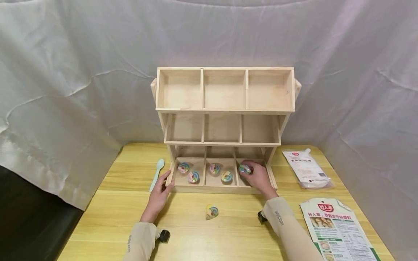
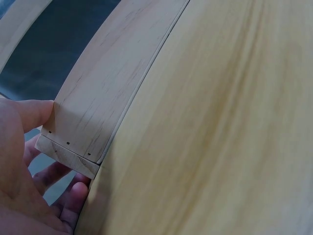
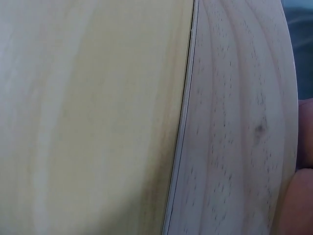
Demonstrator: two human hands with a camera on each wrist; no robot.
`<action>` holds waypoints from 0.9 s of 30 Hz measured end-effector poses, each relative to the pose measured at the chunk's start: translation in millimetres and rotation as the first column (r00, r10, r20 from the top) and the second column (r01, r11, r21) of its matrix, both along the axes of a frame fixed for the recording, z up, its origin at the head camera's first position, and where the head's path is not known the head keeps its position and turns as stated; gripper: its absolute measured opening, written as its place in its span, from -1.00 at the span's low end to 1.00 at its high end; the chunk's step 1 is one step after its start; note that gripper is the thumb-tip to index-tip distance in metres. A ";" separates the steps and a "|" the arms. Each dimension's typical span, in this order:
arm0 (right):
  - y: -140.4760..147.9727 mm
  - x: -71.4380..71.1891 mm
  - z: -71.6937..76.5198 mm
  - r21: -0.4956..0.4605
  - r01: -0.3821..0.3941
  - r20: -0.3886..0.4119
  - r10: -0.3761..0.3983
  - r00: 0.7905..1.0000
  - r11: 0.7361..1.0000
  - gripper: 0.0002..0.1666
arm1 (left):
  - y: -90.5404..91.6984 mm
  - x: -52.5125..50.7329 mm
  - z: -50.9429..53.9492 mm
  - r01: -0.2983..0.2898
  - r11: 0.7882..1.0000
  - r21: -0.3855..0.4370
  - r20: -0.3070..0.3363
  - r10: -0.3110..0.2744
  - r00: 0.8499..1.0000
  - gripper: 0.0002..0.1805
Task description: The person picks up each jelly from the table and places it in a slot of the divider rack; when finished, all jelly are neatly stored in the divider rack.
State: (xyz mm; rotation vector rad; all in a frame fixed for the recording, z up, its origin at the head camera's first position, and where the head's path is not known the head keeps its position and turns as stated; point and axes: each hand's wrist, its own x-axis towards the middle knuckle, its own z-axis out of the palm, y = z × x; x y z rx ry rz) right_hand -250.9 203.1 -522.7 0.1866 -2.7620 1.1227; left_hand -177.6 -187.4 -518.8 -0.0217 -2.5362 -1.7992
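Clock directions are taken from the centre of the rack's bottom tier, with 12 o'clock at the far side. The wooden rack stands upright on the table, three tiers high, each tier divided into three compartments. The hands are apart. The left hand is at 8 o'clock, thumb and fingers set round the tier's front corner; the left wrist view confirms the thumb against the front board. The right hand is at 3 o'clock and pinches a lidded cup inside the 3 o'clock compartment. The 9 o'clock compartment contains a pair of pink-lidded cups, one at 10 o'clock of the other. The centre compartment contains two further cups, similarly placed and apart. A loose cup lies tilted on the table at 6 o'clock. A pale green spoon lies near 9 o'clock, just beside the rack. A white pouch lies at 3 o'clock, and a printed bag at 4 o'clock, well apart from the rack
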 end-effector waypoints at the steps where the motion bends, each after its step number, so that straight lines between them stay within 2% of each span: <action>1: 0.1 0.0 0.0 0.003 0.001 0.006 -0.001 1.000 1.000 -0.53 | 0.0 0.2 0.0 0.000 1.000 -0.001 0.000 0.000 1.000 -0.38; 8: 0.1 0.3 1.6 0.000 -0.008 0.043 0.008 0.999 1.000 -0.54 | -0.2 -0.2 -1.3 0.002 1.000 0.004 -0.005 -0.002 1.000 -0.38; 15: -0.1 -0.9 0.3 0.023 -0.006 0.031 0.005 1.000 1.000 -0.54 | -0.3 -1.7 -2.6 0.004 1.000 0.012 -0.008 -0.004 1.000 -0.38; 27: 1.1 -1.3 0.3 0.012 -0.014 0.056 0.013 0.998 1.000 -0.53 | -0.3 -0.5 -1.6 0.001 1.000 0.011 -0.014 -0.001 1.000 -0.37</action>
